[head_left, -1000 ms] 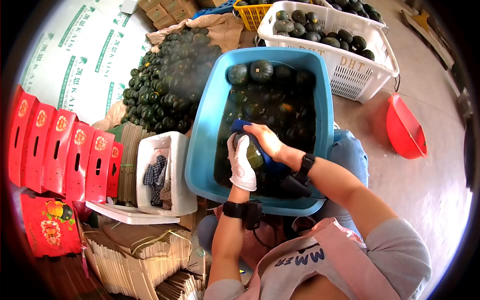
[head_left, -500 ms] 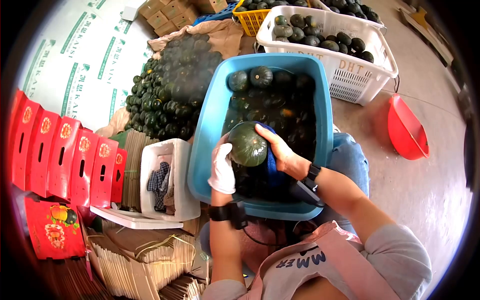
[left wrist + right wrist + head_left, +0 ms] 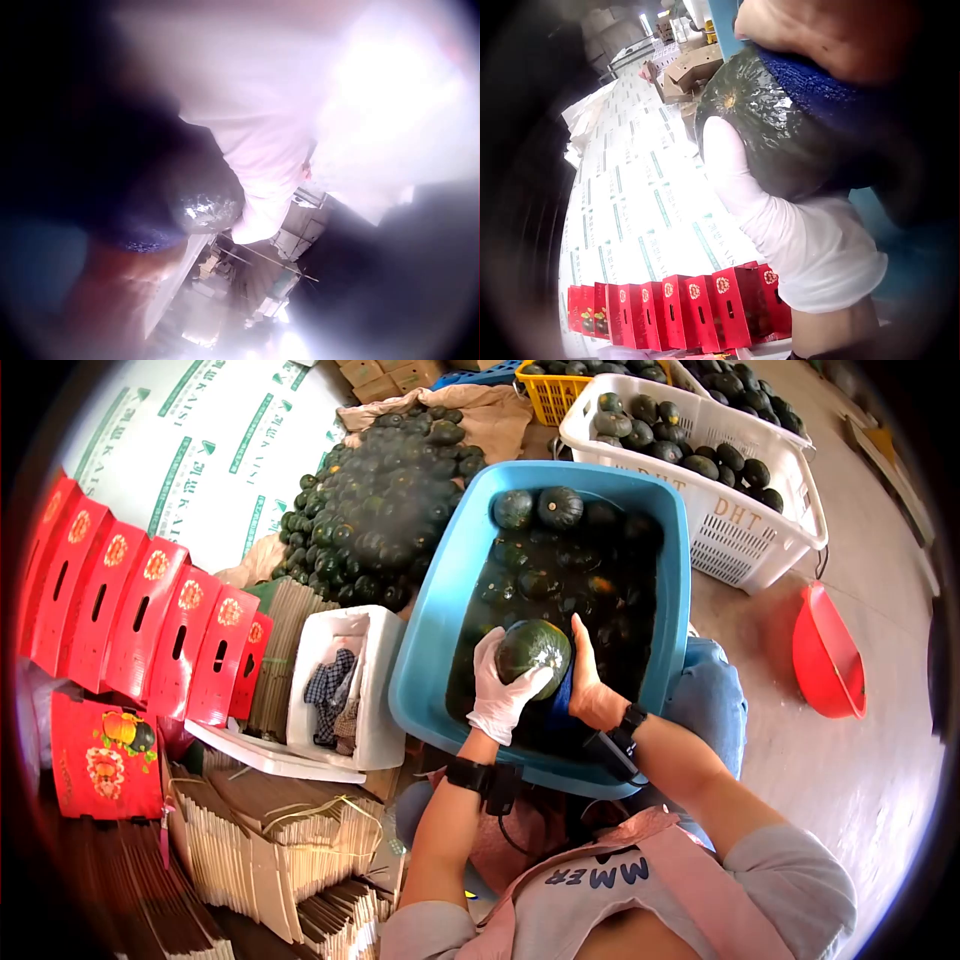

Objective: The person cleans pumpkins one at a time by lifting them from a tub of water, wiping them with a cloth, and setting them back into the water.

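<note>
A wet dark green pumpkin (image 3: 533,656) is held over the blue tub (image 3: 407,690). My left hand (image 3: 500,695), in a white glove, grips it from the left, thumb across its near side. In the right wrist view, the gloved thumb lies close to the stem scar of the pumpkin (image 3: 757,120). My bare right hand (image 3: 592,685) holds a blue cloth (image 3: 562,702) against the pumpkin's right side. In that wrist view the cloth (image 3: 810,90) is bunched between right hand and rind. The left wrist view is blurred; part of the pumpkin (image 3: 210,206) shows below the glove.
More pumpkins (image 3: 540,582) sit in the tub's dark water. A pumpkin heap (image 3: 370,510) lies beyond its left side. A white crate (image 3: 735,545) of pumpkins stands behind right, a red basin (image 3: 828,655) on the floor. Left are a foam box (image 3: 385,705) and red cartons (image 3: 140,610).
The pumpkin came up from low in the tub and has turned between the hands. The left thumb now lies across it. The right hand has shifted down its right side with the cloth.
</note>
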`<state>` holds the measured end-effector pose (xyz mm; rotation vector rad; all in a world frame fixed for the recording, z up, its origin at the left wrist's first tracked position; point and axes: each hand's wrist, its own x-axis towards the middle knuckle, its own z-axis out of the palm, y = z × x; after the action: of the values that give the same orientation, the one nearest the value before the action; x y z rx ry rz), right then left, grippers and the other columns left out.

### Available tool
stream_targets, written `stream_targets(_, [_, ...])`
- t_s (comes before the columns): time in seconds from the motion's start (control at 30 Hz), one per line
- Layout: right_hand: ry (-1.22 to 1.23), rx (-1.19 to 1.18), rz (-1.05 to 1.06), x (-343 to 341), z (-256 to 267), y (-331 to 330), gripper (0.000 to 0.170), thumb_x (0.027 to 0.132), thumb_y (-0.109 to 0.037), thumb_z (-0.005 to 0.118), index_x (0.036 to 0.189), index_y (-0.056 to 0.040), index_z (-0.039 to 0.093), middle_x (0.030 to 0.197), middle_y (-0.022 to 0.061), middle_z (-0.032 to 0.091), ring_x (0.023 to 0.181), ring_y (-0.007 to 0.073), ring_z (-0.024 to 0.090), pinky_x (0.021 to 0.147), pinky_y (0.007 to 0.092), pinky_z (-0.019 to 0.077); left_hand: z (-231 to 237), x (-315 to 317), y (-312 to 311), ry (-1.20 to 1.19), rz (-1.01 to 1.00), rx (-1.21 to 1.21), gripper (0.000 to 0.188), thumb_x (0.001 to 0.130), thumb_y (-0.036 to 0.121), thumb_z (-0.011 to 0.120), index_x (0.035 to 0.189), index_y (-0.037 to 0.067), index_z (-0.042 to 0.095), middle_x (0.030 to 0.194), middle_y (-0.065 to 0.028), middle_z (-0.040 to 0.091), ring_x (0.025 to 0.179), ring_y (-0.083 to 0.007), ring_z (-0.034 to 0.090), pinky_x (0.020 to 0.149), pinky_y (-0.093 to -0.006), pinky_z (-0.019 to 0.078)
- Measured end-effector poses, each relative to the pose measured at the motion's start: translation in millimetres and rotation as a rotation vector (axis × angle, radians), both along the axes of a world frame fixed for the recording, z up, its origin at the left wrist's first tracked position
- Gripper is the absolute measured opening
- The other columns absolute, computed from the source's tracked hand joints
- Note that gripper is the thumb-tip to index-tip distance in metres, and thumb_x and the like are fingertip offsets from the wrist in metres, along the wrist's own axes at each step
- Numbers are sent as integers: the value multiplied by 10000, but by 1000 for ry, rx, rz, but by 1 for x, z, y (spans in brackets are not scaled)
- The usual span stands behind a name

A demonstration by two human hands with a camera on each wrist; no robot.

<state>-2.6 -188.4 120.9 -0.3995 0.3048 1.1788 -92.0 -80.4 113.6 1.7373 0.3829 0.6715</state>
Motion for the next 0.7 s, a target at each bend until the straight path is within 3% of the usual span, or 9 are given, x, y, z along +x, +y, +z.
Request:
stream_targets(0.17, [82, 23, -45, -11, -19, 9, 778, 843, -729, 397, 1184, -70, 630, 1212, 127, 635, 1122, 290, 589, 1029, 419, 418, -24, 6, -15, -177, 134, 117, 736, 580, 263, 882, 1186, 41, 528, 1135, -110, 572, 1037, -268, 571, 935, -385, 438])
stream_targets(0.23, [38, -105, -87, -7, -22, 12, 688, 892, -650, 377, 1191, -83, 627, 1216, 121, 635, 1126, 286, 588, 1031, 414, 417, -31, 11, -17, -22, 225, 394, 763, 573, 327, 875, 1197, 57, 527, 1091, -119, 621, 1033, -300, 588, 945, -412, 407])
stream_targets(0.27, [-8, -122, -61, -1, -20, 11, 603, 942, -560, 338, 1195, -95, 626, 1207, 117, 640, 1121, 277, 592, 1023, 400, 424, -21, 9, -17, 75, 170, 312, 785, 578, 373, 863, 1213, 63, 523, 1107, -123, 629, 1065, -292, 588, 978, -426, 373])
stream_targets(0.4, [-528, -527, 145, 5, -45, 18, 635, 988, -499, 315, 1306, 8, 525, 1306, 118, 570, 1217, 222, 515, 1023, 337, 395, 15, 12, -2, 220, 167, 311, 715, 624, 296, 851, 1219, 76, 522, 1098, -154, 643, 987, -318, 649, 823, -381, 529])
stream_targets(0.43, [-637, -647, 218, 9, -49, 16, 715, 944, -546, 420, 1351, 39, 475, 1320, 146, 555, 1246, 239, 489, 1001, 339, 403, 9, 14, 8, 302, 189, 167, 609, 688, 329, 810, 1196, 118, 550, 1088, -130, 653, 930, -298, 666, 781, -419, 538])
stream_targets(0.5, [-644, -1020, 408, 18, -19, 14, 823, 856, -593, 556, 1340, 68, 475, 1316, 175, 552, 1234, 265, 500, 982, 351, 414, 12, 18, 43, 405, 106, -938, 535, 748, 384, 758, 1182, 139, 564, 1070, -104, 660, 953, -292, 655, 738, -443, 556])
stream_targets(0.53, [-658, -835, 369, 34, -82, 15, 855, 755, -547, 709, 1298, 78, 499, 1298, 192, 556, 1206, 273, 525, 964, 367, 426, 11, 20, 55, 323, 95, -1039, 529, 770, 416, 727, 1192, 145, 561, 1113, -103, 640, 982, -298, 636, 753, -459, 557])
stream_targets(0.67, [-710, -1014, 350, 39, -105, 4, 689, 818, -380, 703, 1275, 85, 481, 1272, 217, 559, 1179, 329, 541, 972, 385, 419, 78, 67, 120, -450, -77, -1446, 517, 823, 436, 670, 1218, 132, 535, 1215, -138, 546, 1004, -311, 578, 759, -441, 580])
stream_targets(0.7, [-577, -1178, -10, 41, -116, 7, 621, 849, -313, 669, 1276, 87, 459, 1259, 237, 556, 1172, 364, 535, 976, 400, 414, 116, 85, 116, -789, -107, -1546, 511, 845, 430, 647, 1231, 119, 521, 1218, -147, 528, 990, -307, 569, 768, -435, 575])
